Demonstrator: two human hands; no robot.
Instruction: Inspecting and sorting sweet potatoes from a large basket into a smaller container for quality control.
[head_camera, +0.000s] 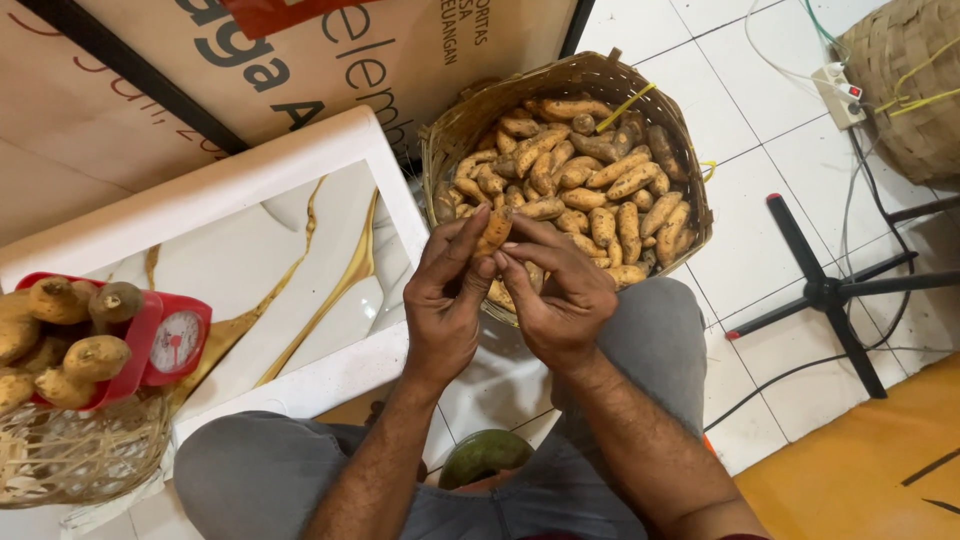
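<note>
My left hand (446, 300) and my right hand (556, 295) meet in front of me, and both pinch one small orange-brown tuber (492, 233) between their fingertips. Just beyond them a round woven basket (452, 130) holds several similar tubers (590, 180). At the far left a red kitchen scale (172, 345) with a round white dial carries several larger tubers (62, 340) in its tray. My knees in grey trousers (650, 340) frame the hands from below.
A white-framed marble-patterned panel (290, 260) lies at the left, with a printed board behind it. An empty woven basket (70, 455) sits under the scale. A black stand base (830, 292), cables, a power strip (838, 92) and another basket (905, 85) occupy the right. A green fruit (485, 455) lies between my legs.
</note>
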